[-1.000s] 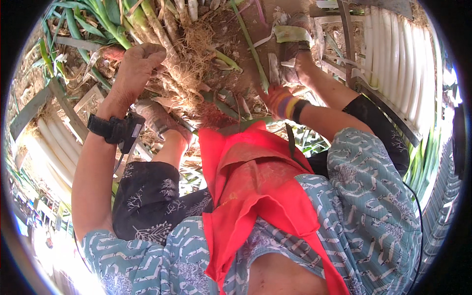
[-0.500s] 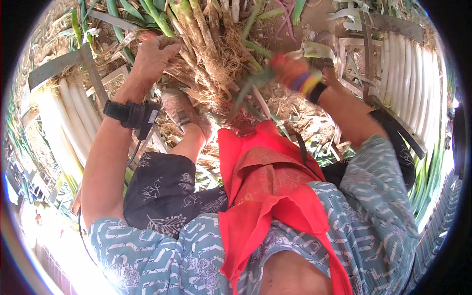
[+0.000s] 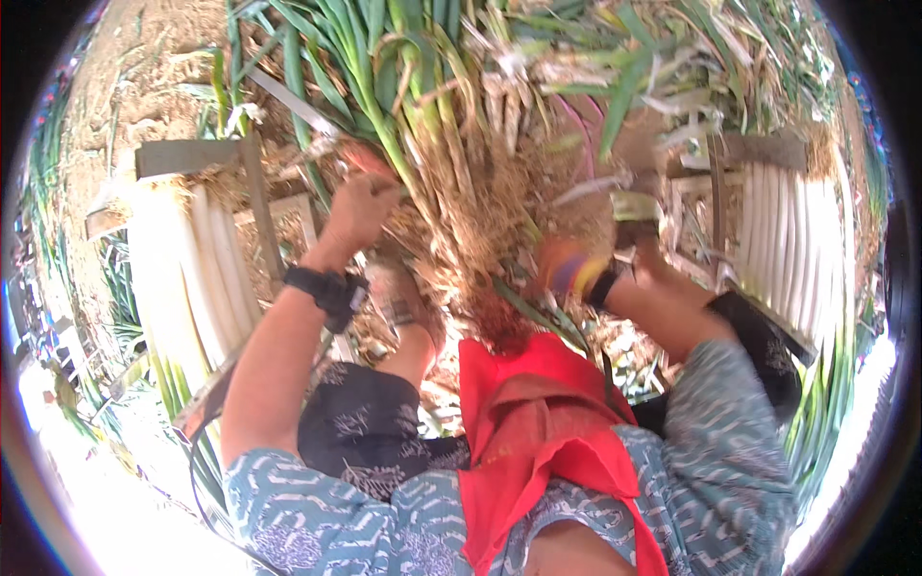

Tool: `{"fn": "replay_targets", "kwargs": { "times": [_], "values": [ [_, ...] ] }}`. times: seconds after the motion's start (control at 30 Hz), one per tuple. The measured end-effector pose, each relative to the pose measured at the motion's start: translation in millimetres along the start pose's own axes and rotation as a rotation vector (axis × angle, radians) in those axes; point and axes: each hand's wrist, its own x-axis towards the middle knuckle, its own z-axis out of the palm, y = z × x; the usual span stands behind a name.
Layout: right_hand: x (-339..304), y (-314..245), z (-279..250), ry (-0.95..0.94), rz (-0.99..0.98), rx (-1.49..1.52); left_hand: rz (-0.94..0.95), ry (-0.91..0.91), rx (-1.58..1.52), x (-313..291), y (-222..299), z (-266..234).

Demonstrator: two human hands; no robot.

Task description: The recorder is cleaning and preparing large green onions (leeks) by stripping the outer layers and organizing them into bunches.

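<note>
My left hand [image 3: 363, 209] is closed at the left side of a bunch of leeks [image 3: 447, 154] with green leaves and tangled roots. A reddish-orange piece [image 3: 367, 159] touches its fingers, beside a flat grey blade-like strip [image 3: 293, 104]. What the fingers hold, if anything, is hidden. Low on the right of the leek roots [image 3: 490, 230], my right hand [image 3: 565, 267] is smeared by motion. Coloured bands and a black band circle that wrist. Whether it holds anything does not show.
Peeled white leeks lie stacked in a rack at left [image 3: 192, 278] and another at right [image 3: 783, 226]. Loose leaves [image 3: 711, 58] litter the ground beyond. A red apron [image 3: 552, 413] covers my lap, and my foot [image 3: 394, 293] rests below my left hand.
The view has tilted, so the leeks and ground appear lower and more leaves show. The green leaf strip by my right hand no longer shows clearly. My left hand stays beside the bunch.
</note>
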Motion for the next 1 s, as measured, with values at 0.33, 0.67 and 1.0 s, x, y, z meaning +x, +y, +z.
{"fn": "replay_targets", "kwargs": {
  "times": [0.33,0.67,1.0],
  "values": [
    [26.2,66.3,7.4,-0.052,0.252,0.168,-0.018,-0.096,-0.026,4.9,10.5,7.3],
    [29.1,236.0,-162.4,0.756,0.408,0.359,0.034,-0.121,0.114,14.3,26.2,24.5],
    [-14.4,51.1,67.0,-0.176,0.514,0.356,-0.055,-0.184,-0.039,18.5,14.3,27.0]
  ]
}}
